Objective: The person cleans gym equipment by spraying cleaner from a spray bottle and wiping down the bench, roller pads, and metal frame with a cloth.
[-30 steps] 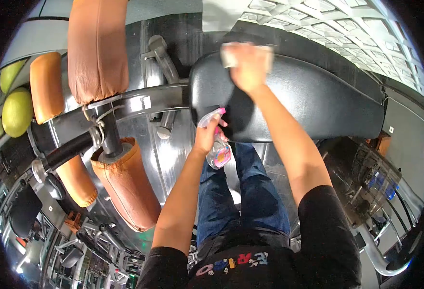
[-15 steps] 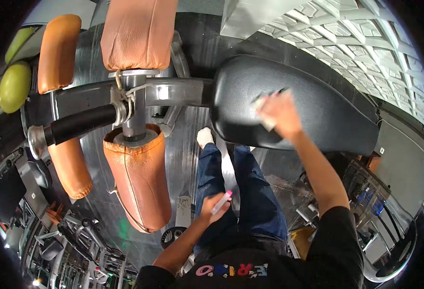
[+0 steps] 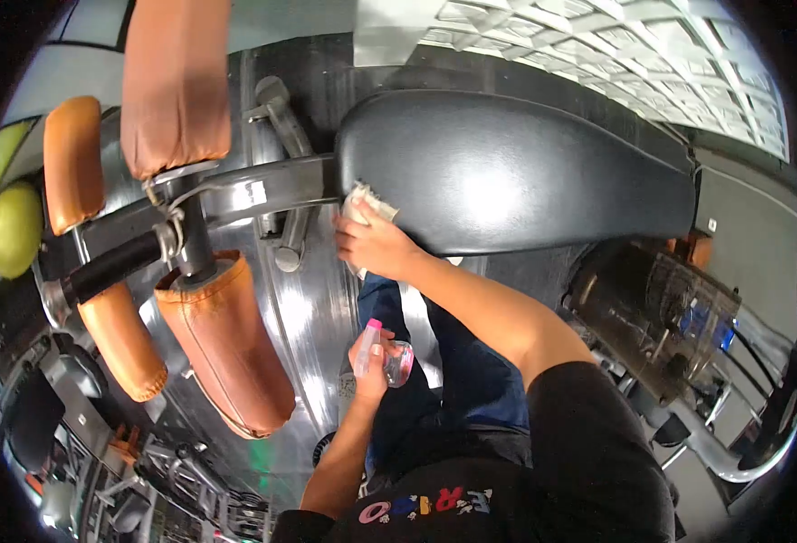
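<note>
My right hand (image 3: pixel 376 240) presses a pale cloth (image 3: pixel 362 201) against the near left edge of a black padded bench seat (image 3: pixel 525 172). Its fingers are closed over the cloth, part of which hangs below them. Lower down, in front of my legs, my left hand (image 3: pixel 369 362) is wrapped around a small clear spray bottle (image 3: pixel 400 364) with a pink-tipped top. The bottle is apart from the bench, and my fingers cover some of it. A bright patch of light reflects off the seat's smooth surface.
Left of the seat, a metal frame (image 3: pixel 312 176) carries brown roller pads (image 3: pixel 226 348) and orange ones (image 3: pixel 122 344). A black-gripped bar (image 3: pixel 113 262) sticks out between them. White lattice (image 3: pixel 597 45) stands behind the bench; a large fan (image 3: pixel 656 312) is at right.
My right hand has moved left and nearer with the cloth, from the seat's middle to its left edge. My left hand has risen slightly leftward, bringing more of the bottle into sight. The view has shifted.
</note>
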A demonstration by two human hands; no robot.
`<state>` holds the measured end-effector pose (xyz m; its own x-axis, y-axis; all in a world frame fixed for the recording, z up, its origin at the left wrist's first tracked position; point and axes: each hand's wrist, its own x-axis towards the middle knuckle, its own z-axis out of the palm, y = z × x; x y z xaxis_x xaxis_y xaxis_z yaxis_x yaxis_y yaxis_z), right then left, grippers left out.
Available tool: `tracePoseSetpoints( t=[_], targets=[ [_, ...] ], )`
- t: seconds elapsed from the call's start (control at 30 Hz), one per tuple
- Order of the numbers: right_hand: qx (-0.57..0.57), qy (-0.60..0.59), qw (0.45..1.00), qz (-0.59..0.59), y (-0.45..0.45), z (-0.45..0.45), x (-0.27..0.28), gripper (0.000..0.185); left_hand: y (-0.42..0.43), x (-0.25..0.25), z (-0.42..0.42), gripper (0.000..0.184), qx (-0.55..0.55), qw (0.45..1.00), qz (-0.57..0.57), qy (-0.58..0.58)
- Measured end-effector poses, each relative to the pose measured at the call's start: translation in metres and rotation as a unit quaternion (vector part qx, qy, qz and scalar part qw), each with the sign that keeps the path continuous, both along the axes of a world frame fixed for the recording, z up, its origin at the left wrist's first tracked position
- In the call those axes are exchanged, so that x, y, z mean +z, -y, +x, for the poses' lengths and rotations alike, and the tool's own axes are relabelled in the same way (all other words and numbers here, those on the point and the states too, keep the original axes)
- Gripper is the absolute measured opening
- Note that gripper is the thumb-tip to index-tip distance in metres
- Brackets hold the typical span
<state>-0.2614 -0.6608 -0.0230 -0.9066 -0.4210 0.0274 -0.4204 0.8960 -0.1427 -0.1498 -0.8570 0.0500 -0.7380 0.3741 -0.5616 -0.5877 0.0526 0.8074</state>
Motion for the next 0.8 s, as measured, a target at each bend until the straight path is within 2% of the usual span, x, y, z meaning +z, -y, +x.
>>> tracePoseSetpoints(
  t=[0.1, 0.13, 0.2, 0.27, 0.33, 0.37, 0.4, 0.47, 0.5, 0.53, 0.6, 0.63, 0.67, 0.7, 0.73, 0.77, 0.8],
  targets=[
    [0.092, 0.045, 0.995, 0.014, -0.020, 0.023, 0.015, 0.018, 0.002, 0.000, 0.010, 0.061, -0.023, 1.000, -0.001, 0.019],
    [0.087, 0.043, 0.995, 0.017, -0.031, 0.033, 0.016, 0.018, 0.001, -0.001, 0.013, 0.061, -0.032, 0.999, -0.011, 0.030],
    [0.167, -0.018, 0.985, 0.033, -0.057, 0.066, 0.008, 0.016, -0.001, 0.003, 0.014, 0.060, -0.061, 0.998, -0.016, 0.020],
    [0.154, -0.026, 0.988, 0.002, -0.104, 0.112, -0.013, 0.017, -0.004, 0.005, 0.018, 0.058, -0.079, 0.996, -0.034, 0.025],
    [0.059, 0.048, 0.990, -0.117, -0.171, 0.150, -0.004, 0.023, -0.004, -0.001, 0.024, 0.057, -0.088, 0.995, -0.036, 0.029],
    [-0.048, 0.227, 0.972, -0.033, -0.196, 0.135, 0.043, 0.031, -0.005, -0.004, 0.028, 0.057, -0.090, 0.995, -0.039, 0.033],
    [-0.152, 0.394, 0.905, 0.053, -0.221, 0.119, 0.088, 0.040, -0.005, -0.006, 0.029, 0.057, -0.095, 0.994, -0.040, 0.033],
    [-0.342, 0.178, 0.914, 0.129, -0.289, 0.180, 0.062, 0.057, -0.012, -0.007, 0.029, 0.056, -0.117, 0.992, -0.036, 0.036],
    [-0.460, 0.068, 0.878, 0.116, -0.312, 0.201, 0.035, 0.061, -0.018, -0.008, 0.028, 0.056, -0.124, 0.991, -0.036, 0.031],
    [-0.566, -0.041, 0.817, 0.100, -0.325, 0.213, 0.019, 0.064, -0.024, -0.005, 0.028, 0.057, -0.135, 0.989, -0.053, 0.029],
    [-0.678, -0.051, 0.724, 0.115, -0.310, 0.180, 0.021, 0.061, -0.035, 0.001, 0.027, 0.057, -0.158, 0.985, -0.071, 0.025],
    [-0.688, -0.086, 0.719, 0.034, -0.299, 0.165, 0.014, 0.060, -0.042, 0.003, 0.027, 0.058, -0.162, 0.984, -0.069, 0.031],
    [-0.669, -0.050, 0.741, -0.013, -0.268, 0.142, 0.022, 0.059, -0.050, 0.005, 0.027, 0.058, -0.165, 0.983, -0.067, 0.035],
    [-0.594, -0.091, 0.799, -0.018, -0.238, 0.136, -0.004, 0.057, -0.059, 0.005, 0.027, 0.058, -0.177, 0.981, -0.068, 0.031],
    [-0.571, -0.071, 0.817, -0.040, -0.194, 0.121, -0.003, 0.055, -0.065, 0.006, 0.028, 0.059, -0.170, 0.983, -0.066, 0.021],
    [-0.534, 0.073, 0.842, -0.034, -0.160, 0.099, 0.042, 0.056, -0.069, 0.008, 0.028, 0.061, -0.163, 0.984, -0.066, 0.013],
    [-0.433, 0.249, 0.856, -0.135, -0.144, 0.084, 0.064, 0.058, -0.070, 0.009, 0.026, 0.061, -0.176, 0.982, -0.072, 0.009]
  ],
)
